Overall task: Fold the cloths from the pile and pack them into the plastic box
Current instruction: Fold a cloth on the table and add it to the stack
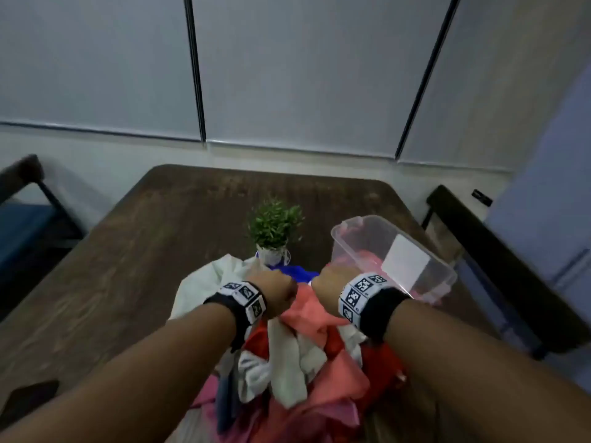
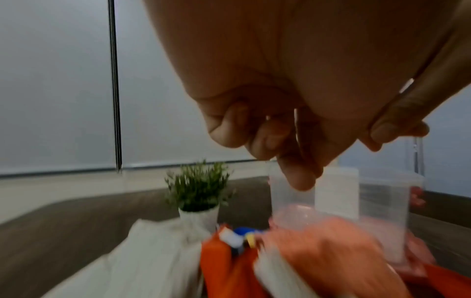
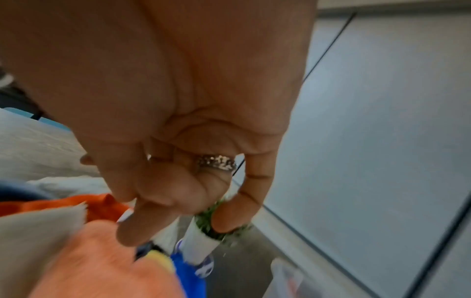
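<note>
A pile of cloths (image 1: 303, 362) in white, red, pink and blue lies at the near edge of the table. A salmon cloth (image 1: 307, 311) tops it, seen blurred in the wrist views (image 2: 318, 242) (image 3: 102, 262). My left hand (image 1: 275, 289) (image 2: 318, 141) hovers over the pile's far left, fingers loosely curled and holding nothing. Beside it, my right hand (image 1: 329, 282) (image 3: 178, 201), a ring on one finger, also hangs with nothing in its bent fingers. The clear plastic box (image 1: 441, 276) (image 2: 382, 191) stands just right of the pile with pink cloth inside.
A small potted plant (image 1: 275, 222) (image 2: 198, 187) stands behind the pile, with a blue cloth (image 1: 300, 271) at its foot. A dark flat object (image 1: 28, 401) lies at the table's near left. Dark chairs flank the table on the left (image 1: 19, 177) and right (image 1: 479, 251).
</note>
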`<state>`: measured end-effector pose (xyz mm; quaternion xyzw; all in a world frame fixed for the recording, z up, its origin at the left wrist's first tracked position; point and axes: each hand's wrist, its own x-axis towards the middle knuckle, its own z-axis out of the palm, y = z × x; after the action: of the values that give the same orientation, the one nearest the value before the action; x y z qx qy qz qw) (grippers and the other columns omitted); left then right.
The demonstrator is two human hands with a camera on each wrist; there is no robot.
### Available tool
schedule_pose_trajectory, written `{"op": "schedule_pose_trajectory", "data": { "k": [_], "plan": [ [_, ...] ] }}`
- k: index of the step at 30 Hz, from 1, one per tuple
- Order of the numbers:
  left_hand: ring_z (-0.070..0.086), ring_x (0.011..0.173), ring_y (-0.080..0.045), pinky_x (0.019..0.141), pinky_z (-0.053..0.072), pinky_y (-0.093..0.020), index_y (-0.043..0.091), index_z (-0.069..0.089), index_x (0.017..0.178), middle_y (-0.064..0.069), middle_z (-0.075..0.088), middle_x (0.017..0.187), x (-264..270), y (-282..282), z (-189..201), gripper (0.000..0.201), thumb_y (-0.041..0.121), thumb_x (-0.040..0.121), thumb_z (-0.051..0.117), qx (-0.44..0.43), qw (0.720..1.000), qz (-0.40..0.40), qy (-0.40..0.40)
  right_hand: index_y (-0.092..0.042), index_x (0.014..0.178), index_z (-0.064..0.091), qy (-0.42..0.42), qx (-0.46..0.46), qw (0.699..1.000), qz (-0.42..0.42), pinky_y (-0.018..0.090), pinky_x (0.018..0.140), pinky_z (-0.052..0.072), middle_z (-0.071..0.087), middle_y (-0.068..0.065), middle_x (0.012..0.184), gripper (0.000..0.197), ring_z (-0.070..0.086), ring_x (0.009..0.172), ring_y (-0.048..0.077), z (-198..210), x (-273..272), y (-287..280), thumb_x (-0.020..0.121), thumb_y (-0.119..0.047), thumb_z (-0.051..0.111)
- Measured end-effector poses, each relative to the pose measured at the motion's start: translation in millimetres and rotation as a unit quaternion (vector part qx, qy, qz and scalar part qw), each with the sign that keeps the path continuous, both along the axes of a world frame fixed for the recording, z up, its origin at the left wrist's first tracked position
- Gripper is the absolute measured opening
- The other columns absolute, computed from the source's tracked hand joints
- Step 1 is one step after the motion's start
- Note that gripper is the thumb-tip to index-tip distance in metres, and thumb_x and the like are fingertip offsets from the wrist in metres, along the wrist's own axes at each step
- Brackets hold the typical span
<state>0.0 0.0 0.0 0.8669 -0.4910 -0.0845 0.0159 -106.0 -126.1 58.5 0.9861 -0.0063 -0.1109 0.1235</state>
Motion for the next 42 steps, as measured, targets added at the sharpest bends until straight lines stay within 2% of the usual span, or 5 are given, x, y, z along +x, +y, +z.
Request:
{"op": "schedule_pose_trajectory", "data": {
  "k": [9, 15, 25, 31, 42],
  "plan": [
    [0.047, 0.118, -0.033, 0.102, 0.042, -0.043, 0.031, 0.024, 0.152, 0.003, 0.029, 0.147, -45, 45, -116, 0.082, 0.008, 0.082, 0.062, 0.011, 0.991, -0.005, 0.133, -0.013, 0.124, 0.059, 0.138, 0.183, 0.958, -0.170, 0.040, 0.094, 0.045, 0.061, 0.012, 0.126, 0.054, 0.059, 0.115, 0.032, -135, -32, 40, 0.089, -0.054, 0.057],
    [0.044, 0.116, -0.033, 0.094, 0.043, -0.049, 0.042, 0.009, 0.150, -0.001, 0.033, 0.139, -63, 67, -137, 0.083, 0.019, 0.087, 0.057, 0.032, 0.995, -0.014, 0.095, -0.015, 0.116, 0.059, 0.092, 0.277, 0.924, -0.248, 0.033, 0.080, 0.053, 0.068, 0.009, 0.108, 0.038, 0.066, 0.100, 0.029, -174, -45, 65, 0.083, -0.036, 0.062],
    [0.045, 0.107, -0.025, 0.076, 0.040, -0.038, 0.033, 0.059, 0.101, 0.006, 0.049, 0.113, -29, 66, -96, 0.028, 0.050, 0.079, 0.060, -0.174, 0.984, -0.021, 0.033, -0.013, 0.085, 0.071, -0.172, 0.363, 0.897, -0.186, 0.015, 0.065, 0.038, 0.071, 0.005, 0.086, 0.005, 0.061, 0.078, 0.017, -107, -36, 61, 0.084, -0.012, 0.066],
    [0.051, 0.064, -0.011, 0.061, 0.040, -0.029, 0.019, 0.055, 0.062, 0.006, 0.058, 0.066, -14, 53, -47, 0.021, 0.035, 0.070, 0.066, -0.339, 0.929, -0.029, 0.147, -0.015, 0.084, 0.068, -0.272, 0.391, 0.864, -0.164, 0.024, 0.071, 0.046, 0.068, -0.003, 0.079, 0.009, 0.060, 0.074, 0.014, -64, -31, 38, 0.080, -0.008, 0.070],
    [0.062, 0.074, 0.001, 0.066, 0.045, -0.015, 0.021, 0.075, 0.088, 0.011, 0.070, 0.080, 4, 44, 38, 0.005, 0.023, 0.088, 0.071, -0.468, 0.864, 0.097, 0.161, -0.025, 0.092, 0.066, -0.322, 0.465, 0.816, -0.120, 0.014, 0.071, 0.050, 0.070, -0.010, 0.084, 0.024, 0.065, 0.079, 0.001, 5, -39, -24, 0.076, -0.029, 0.084]
  ]
}}
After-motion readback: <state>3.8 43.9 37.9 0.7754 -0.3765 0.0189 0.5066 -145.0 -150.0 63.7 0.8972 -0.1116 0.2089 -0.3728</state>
